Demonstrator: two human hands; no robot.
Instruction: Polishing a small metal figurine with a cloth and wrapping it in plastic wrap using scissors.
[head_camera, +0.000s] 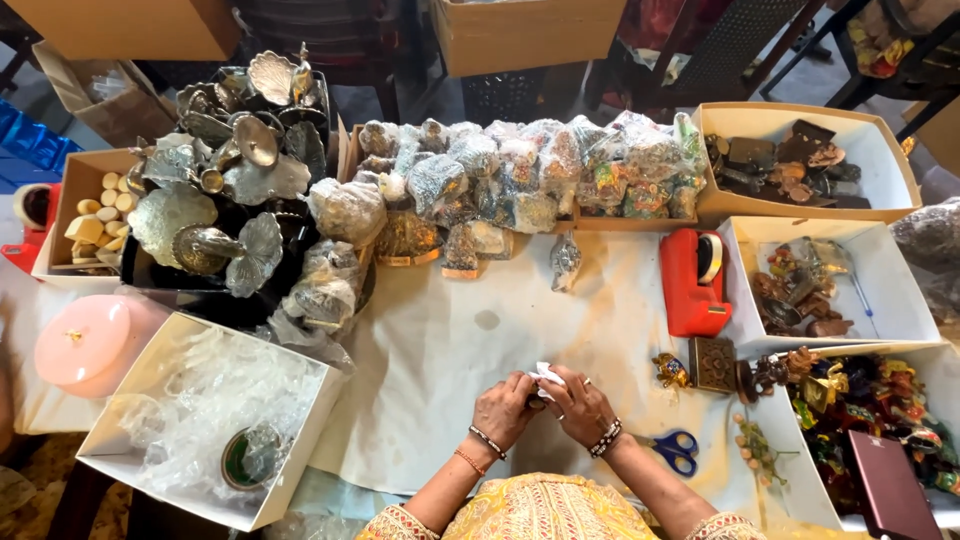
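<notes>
Yellow embroidered sleeves (beaded bracelets, ring)

A single head-worn camera looks almost straight down from above the person's chest onto a table covered in white cloth (440, 350). The left hand (503, 408) and right hand (577, 405) sit low at centre, closest to the lens. The far edge, with cardboard boxes (525, 30), lies at the top. No second view overlaps.

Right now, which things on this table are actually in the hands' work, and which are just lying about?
In hand:
left hand and right hand, together pinching a small white wrap

Lying about:
blue-handled scissors
red tape dispenser
pink lidded container
silver leaf-shaped trays
bagged trinkets
</notes>
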